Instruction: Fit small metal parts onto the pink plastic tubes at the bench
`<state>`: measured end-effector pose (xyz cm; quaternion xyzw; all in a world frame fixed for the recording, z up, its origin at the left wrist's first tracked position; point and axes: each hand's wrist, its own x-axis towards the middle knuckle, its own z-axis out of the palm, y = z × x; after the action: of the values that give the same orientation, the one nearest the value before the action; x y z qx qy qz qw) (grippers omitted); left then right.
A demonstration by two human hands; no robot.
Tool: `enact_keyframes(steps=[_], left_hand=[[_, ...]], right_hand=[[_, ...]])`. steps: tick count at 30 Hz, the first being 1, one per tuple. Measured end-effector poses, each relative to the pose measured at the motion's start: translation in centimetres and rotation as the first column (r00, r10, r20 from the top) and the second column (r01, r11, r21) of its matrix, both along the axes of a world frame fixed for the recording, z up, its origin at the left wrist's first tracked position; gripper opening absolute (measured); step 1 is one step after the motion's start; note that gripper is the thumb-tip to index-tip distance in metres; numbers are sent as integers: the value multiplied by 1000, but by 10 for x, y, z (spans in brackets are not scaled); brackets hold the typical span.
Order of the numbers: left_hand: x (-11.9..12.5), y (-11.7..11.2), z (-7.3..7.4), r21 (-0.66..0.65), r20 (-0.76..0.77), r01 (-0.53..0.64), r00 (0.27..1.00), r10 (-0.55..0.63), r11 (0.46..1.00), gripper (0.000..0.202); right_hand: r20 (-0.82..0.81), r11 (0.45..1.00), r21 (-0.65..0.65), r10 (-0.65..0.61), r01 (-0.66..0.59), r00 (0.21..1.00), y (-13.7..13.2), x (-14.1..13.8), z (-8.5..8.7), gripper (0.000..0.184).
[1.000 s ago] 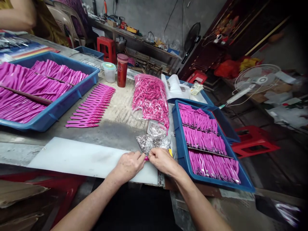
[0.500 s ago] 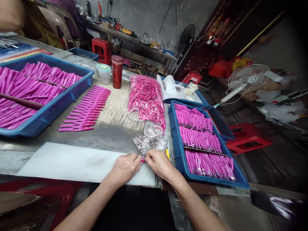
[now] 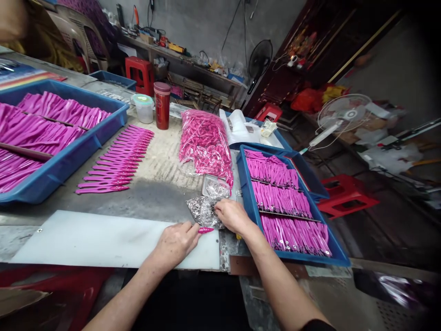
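My left hand rests on the white board, closed on a small magenta pointed plastic piece whose tip sticks out to the right. At the open plastic bag of small metal parts is my right hand, its fingers bent together over the bag's right side; whatever they pinch is hidden. A clear small box lies just behind that bag. Farther back sits a clear bag full of magenta pieces. Left of it, a row of slim magenta pieces with pointed ends lies on the table.
Blue trays of magenta pieces stand at left and right. A red tumbler and a lidded tub are at the back. Something yellow lies below my right wrist. Another person's arm shows top left.
My right hand has left the magenta piece and moved up and right to the bag of metal parts. My left hand still holds the piece. The view has shifted slightly.
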<state>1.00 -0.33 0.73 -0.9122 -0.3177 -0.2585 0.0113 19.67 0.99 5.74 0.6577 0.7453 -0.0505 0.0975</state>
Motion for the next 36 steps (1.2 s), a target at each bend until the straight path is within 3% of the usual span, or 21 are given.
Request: enact_keyframes(steps=[8,18,20,23,28,31,36], left_hand=[[0,0,1,-22,0,15,1000,-15,1000,18],[0,0,0,-42,5,17,1000,-17,999,18],[0,0,0,-45,-4,18,1000,-19,999,18],[0,-1,0,-58,-7,14,1000,-14,998,19],[1,-1,1,-68,-20,6,1000,-7,998,19],[1,-2,1,-77,-23,9,1000,-11,997,20],[1,-2,1,-92,-21,6,1000,-8,996,19]], right_hand=[[80,999,-30,20,-18,997,5,-8,-7,24],[71,1000,0,9,-9,997,0,-6,-3,22],[7,1000,28,-10,10,1000,-3,-4,1,22],[-252,995,86,-30,54,967,-11,-3,8,19],[-620,990,98,-23,106,784,-31,-13,10,16],[-674,987,122,3,107,739,-42,-21,2,16],[-653,976,200,65,89,755,-53,-28,-13,17]])
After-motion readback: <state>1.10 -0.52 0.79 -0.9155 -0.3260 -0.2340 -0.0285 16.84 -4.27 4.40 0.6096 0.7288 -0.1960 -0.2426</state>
